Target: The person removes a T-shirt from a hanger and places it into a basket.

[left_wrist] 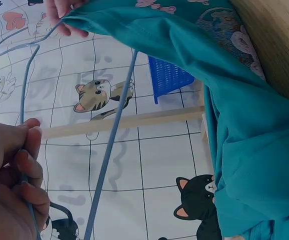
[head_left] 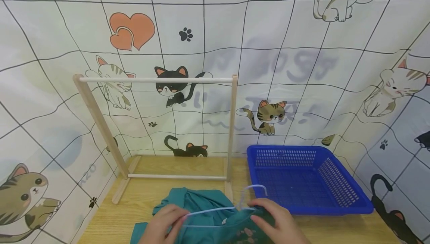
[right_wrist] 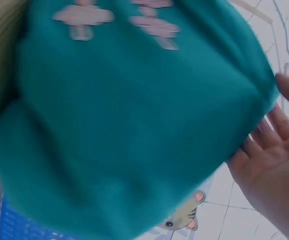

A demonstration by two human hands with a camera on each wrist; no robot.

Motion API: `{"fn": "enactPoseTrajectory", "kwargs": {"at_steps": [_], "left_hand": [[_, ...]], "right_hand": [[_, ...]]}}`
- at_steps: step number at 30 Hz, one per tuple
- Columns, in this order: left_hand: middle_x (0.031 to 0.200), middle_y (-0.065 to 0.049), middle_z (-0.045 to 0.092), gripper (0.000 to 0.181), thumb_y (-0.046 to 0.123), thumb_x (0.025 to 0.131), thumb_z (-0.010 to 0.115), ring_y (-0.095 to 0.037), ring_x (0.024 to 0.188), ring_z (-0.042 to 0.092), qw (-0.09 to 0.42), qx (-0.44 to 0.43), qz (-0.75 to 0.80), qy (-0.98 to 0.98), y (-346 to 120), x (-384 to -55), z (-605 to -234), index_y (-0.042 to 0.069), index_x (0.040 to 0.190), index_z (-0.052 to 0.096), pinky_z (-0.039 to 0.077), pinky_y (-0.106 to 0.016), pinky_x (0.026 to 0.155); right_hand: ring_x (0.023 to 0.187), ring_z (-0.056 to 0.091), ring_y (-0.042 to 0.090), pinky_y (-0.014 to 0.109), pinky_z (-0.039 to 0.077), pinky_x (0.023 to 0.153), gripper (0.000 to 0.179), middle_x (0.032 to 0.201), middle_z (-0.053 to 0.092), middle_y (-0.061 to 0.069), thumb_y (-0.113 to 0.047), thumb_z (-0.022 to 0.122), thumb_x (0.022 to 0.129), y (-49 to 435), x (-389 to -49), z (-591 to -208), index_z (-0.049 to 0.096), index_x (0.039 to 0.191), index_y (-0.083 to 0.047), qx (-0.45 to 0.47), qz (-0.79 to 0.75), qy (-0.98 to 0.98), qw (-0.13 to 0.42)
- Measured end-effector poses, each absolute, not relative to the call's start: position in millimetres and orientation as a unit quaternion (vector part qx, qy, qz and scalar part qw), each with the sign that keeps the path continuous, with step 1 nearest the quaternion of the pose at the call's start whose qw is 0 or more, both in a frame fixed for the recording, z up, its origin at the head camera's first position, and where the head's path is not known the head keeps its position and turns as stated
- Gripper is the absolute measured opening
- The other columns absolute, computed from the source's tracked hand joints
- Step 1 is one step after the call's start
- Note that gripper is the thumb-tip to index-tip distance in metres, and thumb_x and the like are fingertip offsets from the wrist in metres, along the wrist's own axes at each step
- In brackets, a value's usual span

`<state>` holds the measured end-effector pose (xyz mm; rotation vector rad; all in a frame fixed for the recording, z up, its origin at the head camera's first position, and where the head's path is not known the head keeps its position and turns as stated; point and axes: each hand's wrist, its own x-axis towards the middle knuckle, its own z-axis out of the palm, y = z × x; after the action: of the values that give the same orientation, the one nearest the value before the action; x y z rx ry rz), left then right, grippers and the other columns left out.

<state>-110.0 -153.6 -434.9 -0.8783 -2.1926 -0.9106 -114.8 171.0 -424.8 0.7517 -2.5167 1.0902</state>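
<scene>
Teal garment (head_left: 198, 199) is bunched up at the near side of the desk (head_left: 97, 221), right between the person's two hands, going by the head view. Left hand (head_left: 164, 223) has one end of a pale blue hanger (head_left: 215, 209) in its grip, and right hand (head_left: 279, 219) is pinching the cloth close to where the hook sticks up. That's the only view that gets the whole setup: wooden rack (head_left: 233, 124) with white rails behind the cloth, blue basket (head_left: 285, 184) off to the right, cat-print backdrop (head_left: 218, 27) at the back. You can also spot a tiny white tag (head_left: 224, 221) on the fabric.

Left wrist view is way better for the hanger. The left hand's fingers are curled round one bar, which the head view half hides, and the lower bar runs up and disappears under the garment. So one side is out in the open and the other goes in under the cloth. Up top, the right hand pinches the cloth edge by the hook.

Right wrist view is kinda blurry, but it shows a big stretch of the front with pink figures (right_wrist: 154, 22), barely readable from the head. Thumb's on one side of the edge, fingers on the other.
</scene>
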Motion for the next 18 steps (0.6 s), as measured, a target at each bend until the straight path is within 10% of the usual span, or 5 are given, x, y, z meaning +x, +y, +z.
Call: {"fn": "enactPoseTrajectory", "kwargs": {"at_steps": [18], "left_hand": [[0.085, 0.009, 0.063, 0.025, -0.005, 0.078, 0.071, 0.0, 0.072, 0.053, 0.346, -0.268, -0.37, -0.819, -173.4, -107.1, -427.3, 0.014, 0.093, 0.071, 0.044, -0.008, 0.064]], "right_hand": [[0.085, 0.065, 0.003, 0.01, 0.049, 0.075, 0.031, 0.09, 0.07, -0.003, 0.01, 0.071, 0.075, 173.0, -119.5, -432.6, 0.069, 0.098, -0.012, 0.269, 0.454, -0.801, 0.282]]}}
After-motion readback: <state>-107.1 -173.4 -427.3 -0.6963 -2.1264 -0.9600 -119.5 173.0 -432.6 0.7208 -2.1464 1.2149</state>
